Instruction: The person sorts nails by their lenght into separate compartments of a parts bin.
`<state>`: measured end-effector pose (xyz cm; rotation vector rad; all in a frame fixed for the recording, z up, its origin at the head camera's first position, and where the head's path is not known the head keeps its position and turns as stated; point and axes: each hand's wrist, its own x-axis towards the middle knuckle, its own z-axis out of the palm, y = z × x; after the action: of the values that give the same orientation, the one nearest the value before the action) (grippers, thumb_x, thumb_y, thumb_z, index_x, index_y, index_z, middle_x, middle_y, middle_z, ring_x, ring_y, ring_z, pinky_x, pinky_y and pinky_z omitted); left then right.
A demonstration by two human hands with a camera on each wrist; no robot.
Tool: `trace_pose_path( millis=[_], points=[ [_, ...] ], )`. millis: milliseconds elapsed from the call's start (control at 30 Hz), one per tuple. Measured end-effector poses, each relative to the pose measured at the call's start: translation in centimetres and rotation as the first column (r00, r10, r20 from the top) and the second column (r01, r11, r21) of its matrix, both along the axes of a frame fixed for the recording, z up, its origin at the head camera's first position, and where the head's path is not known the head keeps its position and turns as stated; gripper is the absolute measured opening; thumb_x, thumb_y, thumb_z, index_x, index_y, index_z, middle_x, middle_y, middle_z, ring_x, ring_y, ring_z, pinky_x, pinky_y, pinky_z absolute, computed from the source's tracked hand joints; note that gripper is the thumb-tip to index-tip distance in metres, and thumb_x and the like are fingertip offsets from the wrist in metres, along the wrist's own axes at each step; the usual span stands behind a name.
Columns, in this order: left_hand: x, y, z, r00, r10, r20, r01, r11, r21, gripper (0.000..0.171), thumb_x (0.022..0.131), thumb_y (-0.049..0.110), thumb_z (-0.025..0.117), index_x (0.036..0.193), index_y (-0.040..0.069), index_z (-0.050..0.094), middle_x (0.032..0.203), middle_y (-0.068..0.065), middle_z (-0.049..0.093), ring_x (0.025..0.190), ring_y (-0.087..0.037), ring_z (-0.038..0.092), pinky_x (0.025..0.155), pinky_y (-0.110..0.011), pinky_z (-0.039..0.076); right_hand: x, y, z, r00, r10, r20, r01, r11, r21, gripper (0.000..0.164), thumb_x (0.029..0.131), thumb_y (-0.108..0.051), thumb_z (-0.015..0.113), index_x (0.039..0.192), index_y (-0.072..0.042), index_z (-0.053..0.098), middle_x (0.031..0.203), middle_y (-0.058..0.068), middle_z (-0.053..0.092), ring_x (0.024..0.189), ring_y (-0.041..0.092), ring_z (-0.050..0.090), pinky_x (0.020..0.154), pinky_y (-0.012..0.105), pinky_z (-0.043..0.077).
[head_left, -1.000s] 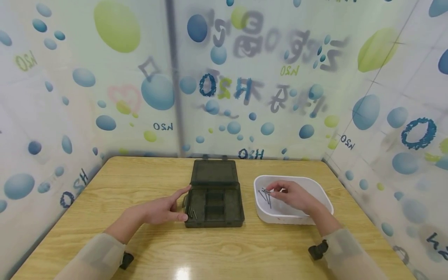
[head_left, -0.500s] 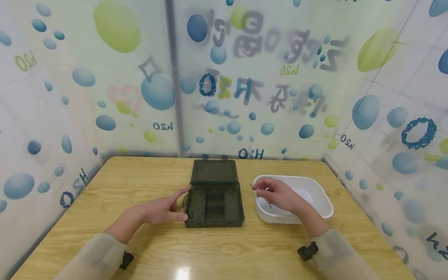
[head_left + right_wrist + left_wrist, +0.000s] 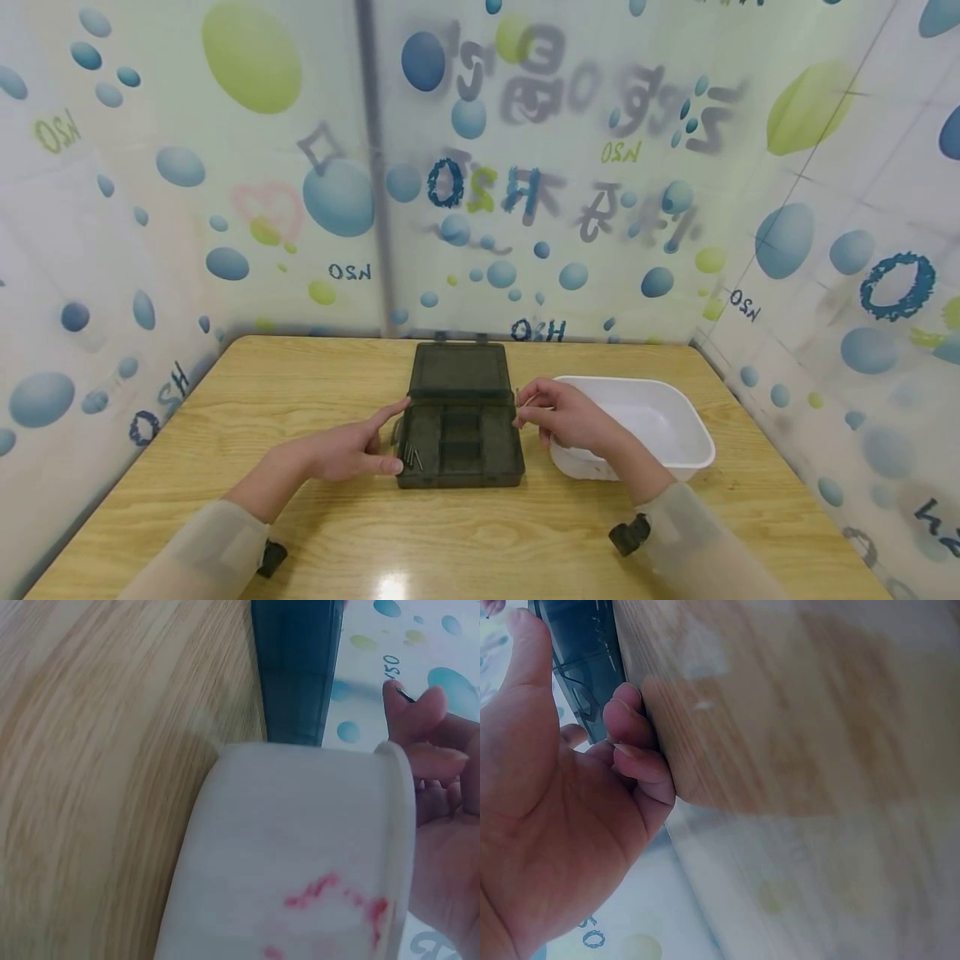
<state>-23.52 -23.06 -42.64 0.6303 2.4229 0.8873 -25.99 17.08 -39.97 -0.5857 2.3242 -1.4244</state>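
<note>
A dark translucent compartment box [image 3: 497, 437] lies with its lid [image 3: 460, 367] folded back. Several thin nail-like metal pieces [image 3: 413, 457] are in its left compartment. My left hand [image 3: 347, 450] touches the box's left side, index finger at the rear corner and thumb at the front; its other fingers bend loosely in the left wrist view. My right hand [image 3: 568, 417] pinches a thin nail-like metal piece [image 3: 405, 694] between thumb and index finger, just off the box's right edge. Part of the white plastic tub [image 3: 637, 467] is hidden behind this hand.
The wooden table [image 3: 315, 533] carries both containers, the tub to the right of the box. Patterned curtain-like walls [image 3: 480, 275] stand behind and at both sides. Red marks [image 3: 322, 889] show on the tub's outer side.
My right hand has lifted out of the tub and moved left to the box's right edge, holding the metal piece. My left hand and the box have stayed put.
</note>
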Motion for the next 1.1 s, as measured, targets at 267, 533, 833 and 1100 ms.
trace_pose_path(
  millis=[267, 533, 833, 1100],
  points=[
    [0.0, 0.0, 0.0, 1.0, 0.001, 0.003, -0.001, 1.0, 0.005, 0.104, 0.107, 0.047, 0.072, 0.179, 0.023, 0.001, 0.081, -0.002, 0.056, 0.071, -0.016, 0.047, 0.067, -0.031, 0.039, 0.0, -1.2, 0.2, 0.999, -0.026, 0.037, 0.023, 0.997, 0.071, 0.02, 0.112, -0.022, 0.066, 0.122, -0.005, 0.065, 0.117, 0.02, 0.082, 0.061, 0.028, 0.072, 0.045, 0.025, 0.037],
    [0.0, 0.0, 0.0, 1.0, 0.005, 0.007, -0.005, 1.0, 0.007, 0.104, 0.107, 0.046, 0.073, 0.179, 0.022, 0.002, 0.082, -0.002, 0.056, 0.071, -0.016, 0.047, 0.067, -0.031, 0.039, 0.1, -2.1, 0.1, 0.996, -0.032, 0.089, 0.02, 0.991, 0.129, 0.018, 0.11, -0.024, 0.068, 0.119, -0.008, 0.066, 0.116, 0.012, 0.083, 0.066, 0.029, 0.077, 0.046, 0.024, 0.04],
    [0.0, 0.0, 0.1, 1.0, 0.005, 0.003, -0.005, 1.0, 0.004, 0.104, 0.107, 0.047, 0.072, 0.179, 0.023, 0.002, 0.082, -0.002, 0.057, 0.072, -0.016, 0.047, 0.067, -0.031, 0.039, 0.2, -2.5, 0.3, 0.993, -0.049, 0.103, 0.033, 0.989, 0.144, 0.018, 0.11, -0.022, 0.068, 0.121, -0.008, 0.065, 0.115, 0.011, 0.083, 0.069, 0.028, 0.078, 0.048, 0.024, 0.046],
    [0.0, 0.0, 0.1, 1.0, 0.004, 0.002, -0.004, 1.0, 0.004, 0.104, 0.106, 0.048, 0.072, 0.179, 0.023, 0.003, 0.083, -0.003, 0.057, 0.073, -0.016, 0.048, 0.069, -0.032, 0.039, 0.1, -1.3, 0.5, 0.998, -0.023, 0.057, 0.018, 0.995, 0.097, 0.025, 0.11, -0.025, 0.068, 0.125, -0.004, 0.067, 0.114, 0.018, 0.081, 0.069, 0.03, 0.076, 0.05, 0.026, 0.049]
  ],
)
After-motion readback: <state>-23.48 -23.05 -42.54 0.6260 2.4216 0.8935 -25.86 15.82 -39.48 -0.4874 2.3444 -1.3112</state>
